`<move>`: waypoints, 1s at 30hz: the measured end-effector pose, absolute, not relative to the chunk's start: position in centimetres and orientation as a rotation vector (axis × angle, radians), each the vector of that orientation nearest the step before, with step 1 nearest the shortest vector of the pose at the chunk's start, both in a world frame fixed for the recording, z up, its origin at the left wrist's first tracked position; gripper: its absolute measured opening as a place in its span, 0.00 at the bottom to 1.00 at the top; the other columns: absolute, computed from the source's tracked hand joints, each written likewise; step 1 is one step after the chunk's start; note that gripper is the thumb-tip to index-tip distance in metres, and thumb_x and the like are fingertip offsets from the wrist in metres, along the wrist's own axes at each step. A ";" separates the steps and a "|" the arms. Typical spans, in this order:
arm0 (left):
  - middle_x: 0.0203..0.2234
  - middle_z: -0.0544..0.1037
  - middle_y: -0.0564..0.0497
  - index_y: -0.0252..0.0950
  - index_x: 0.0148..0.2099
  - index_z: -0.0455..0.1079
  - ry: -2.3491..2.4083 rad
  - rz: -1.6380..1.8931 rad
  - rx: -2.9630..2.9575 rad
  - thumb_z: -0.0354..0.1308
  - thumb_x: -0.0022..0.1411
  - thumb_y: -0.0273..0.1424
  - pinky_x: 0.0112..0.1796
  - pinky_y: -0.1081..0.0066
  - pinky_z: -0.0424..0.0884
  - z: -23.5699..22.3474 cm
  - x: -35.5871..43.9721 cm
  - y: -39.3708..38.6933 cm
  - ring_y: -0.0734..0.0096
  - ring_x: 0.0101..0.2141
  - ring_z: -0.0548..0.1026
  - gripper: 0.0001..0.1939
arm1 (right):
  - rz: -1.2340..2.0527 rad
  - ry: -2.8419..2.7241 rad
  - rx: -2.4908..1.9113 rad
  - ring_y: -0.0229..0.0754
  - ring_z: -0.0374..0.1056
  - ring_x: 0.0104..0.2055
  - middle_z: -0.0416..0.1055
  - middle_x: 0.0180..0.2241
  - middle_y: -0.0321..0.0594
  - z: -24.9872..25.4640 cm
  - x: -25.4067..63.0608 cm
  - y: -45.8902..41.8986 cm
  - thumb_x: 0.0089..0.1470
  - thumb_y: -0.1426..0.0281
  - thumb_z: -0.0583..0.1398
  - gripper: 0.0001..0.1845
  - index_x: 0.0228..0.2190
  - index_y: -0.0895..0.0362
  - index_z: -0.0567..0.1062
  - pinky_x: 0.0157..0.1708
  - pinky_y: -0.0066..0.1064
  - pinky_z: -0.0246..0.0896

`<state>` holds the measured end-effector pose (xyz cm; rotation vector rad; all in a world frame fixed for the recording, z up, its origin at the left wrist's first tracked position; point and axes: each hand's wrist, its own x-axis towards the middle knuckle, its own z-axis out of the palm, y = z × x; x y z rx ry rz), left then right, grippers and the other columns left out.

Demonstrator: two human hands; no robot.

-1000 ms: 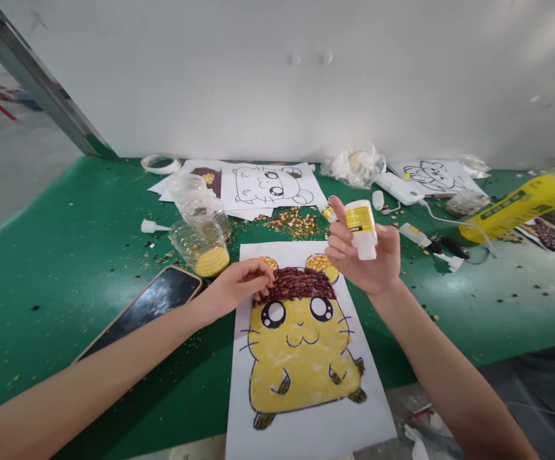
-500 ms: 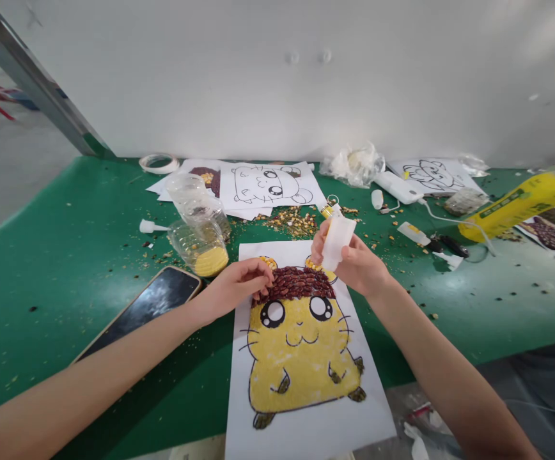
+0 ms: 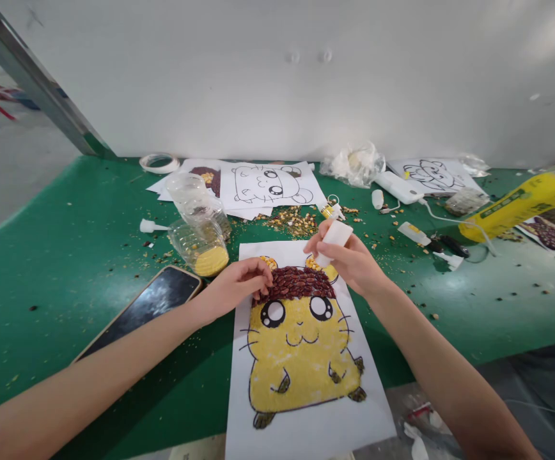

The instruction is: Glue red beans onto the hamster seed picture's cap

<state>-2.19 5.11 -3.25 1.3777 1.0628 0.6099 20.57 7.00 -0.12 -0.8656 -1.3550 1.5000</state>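
Note:
My right hand [image 3: 349,259] is closed around a small white glue bottle [image 3: 336,241]. The bottle slants with its lower end close to the right ear of a hamster picture [image 3: 306,364]; its tip is hidden. My left hand [image 3: 243,284] rests loosely curled at the picture's upper left, fingertips by the left ear, and no object shows in it. Dark red beans [image 3: 301,283] cover the top of the hamster's head, and yellow grains fill its face and body. Corn kernels [image 3: 268,262] sit in the ears, and dark green pieces form the paws.
Left of the picture lie a phone [image 3: 148,306] and a clear container with yellow grain [image 3: 210,260]. Loose mixed grains [image 3: 293,222] are scattered beyond the sheet. Drawings [image 3: 263,185], a tape roll [image 3: 159,163], a white corded device [image 3: 399,187] and a yellow bag [image 3: 522,203] stand farther back.
My right hand has tilted the glue bottle, bringing its lower end leftward and down to the right ear. My left hand and the picture have stayed in place.

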 end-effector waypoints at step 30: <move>0.20 0.72 0.54 0.34 0.29 0.69 1.120 0.563 1.319 0.51 0.51 0.24 0.24 0.77 0.66 -2.1 -2.0 4.9 0.77 0.23 0.70 0.05 | 0.700 -1.689 -1.577 0.44 0.66 0.33 0.71 0.31 0.40 -1.3 23.6 9.7 0.48 0.52 0.60 0.20 0.35 0.54 0.71 0.34 0.36 0.60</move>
